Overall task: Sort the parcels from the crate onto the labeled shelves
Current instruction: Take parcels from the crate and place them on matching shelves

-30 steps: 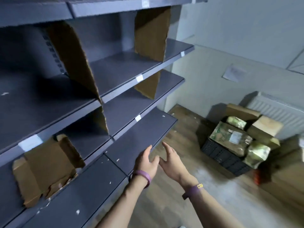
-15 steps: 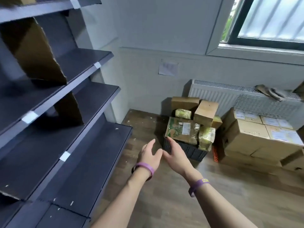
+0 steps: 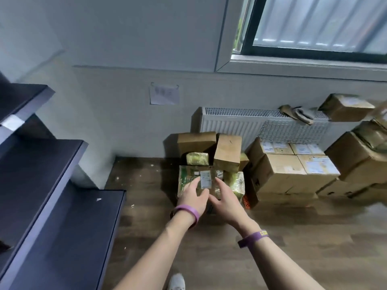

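Parcels fill a dark crate (image 3: 211, 209) on the floor by the radiator; my hands hide most of the crate. The front one is a flat green parcel (image 3: 185, 177) wrapped in clear tape with a white label. Behind it lie a small green parcel (image 3: 197, 158), a brown box (image 3: 196, 141) and a tilted brown box (image 3: 227, 152). Another green parcel (image 3: 238, 183) sits at the right. My left hand (image 3: 193, 196) and my right hand (image 3: 225, 198) reach toward the flat green parcel, fingers apart, holding nothing. The dark shelves (image 3: 52, 185) with white labels stand at the left.
Stacked cardboard boxes (image 3: 293, 170) with labels stand right of the crate, more at the far right. A white radiator (image 3: 230, 122) with gloves on top lines the wall under a window. A paper sheet (image 3: 164, 94) hangs on the wall. My shoe (image 3: 177, 282) shows on the wood floor.
The view has swung right, from the shelves to the crate. Both hands now overlap the crate's front parcel; before, they hovered empty beside the shelf.
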The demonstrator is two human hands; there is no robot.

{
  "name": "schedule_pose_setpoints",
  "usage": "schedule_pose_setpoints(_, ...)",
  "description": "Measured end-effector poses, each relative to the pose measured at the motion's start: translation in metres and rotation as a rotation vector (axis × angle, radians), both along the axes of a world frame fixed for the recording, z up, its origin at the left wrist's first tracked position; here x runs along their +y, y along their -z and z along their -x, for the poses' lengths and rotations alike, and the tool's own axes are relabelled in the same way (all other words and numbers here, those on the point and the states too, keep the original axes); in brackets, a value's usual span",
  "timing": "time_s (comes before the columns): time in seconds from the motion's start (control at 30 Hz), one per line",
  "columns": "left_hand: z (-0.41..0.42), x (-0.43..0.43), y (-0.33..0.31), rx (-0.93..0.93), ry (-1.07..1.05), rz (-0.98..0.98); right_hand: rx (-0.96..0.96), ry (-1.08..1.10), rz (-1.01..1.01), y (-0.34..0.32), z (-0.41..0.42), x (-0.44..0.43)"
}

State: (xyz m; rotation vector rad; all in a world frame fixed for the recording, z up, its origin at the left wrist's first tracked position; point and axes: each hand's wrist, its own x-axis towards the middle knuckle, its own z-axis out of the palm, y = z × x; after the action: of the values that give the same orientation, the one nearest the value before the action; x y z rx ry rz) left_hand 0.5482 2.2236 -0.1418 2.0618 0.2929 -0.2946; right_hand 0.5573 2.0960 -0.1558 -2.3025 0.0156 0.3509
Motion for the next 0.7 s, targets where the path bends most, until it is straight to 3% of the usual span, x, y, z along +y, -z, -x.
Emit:
schedule_pose_setpoints(0.47, -0.175, -0.043, 0.026, 0.092, 0.19, -0.06, 0.074, 0.182, -0.001, 0.02, -0.15, -0.051)
schedule_pose_setpoints(0.7, -0.279, -0.099, 0.063, 0.181, 0.147, -0.088, 0.161, 0.177, -0.007, 0.062, -0.254, -0.12)
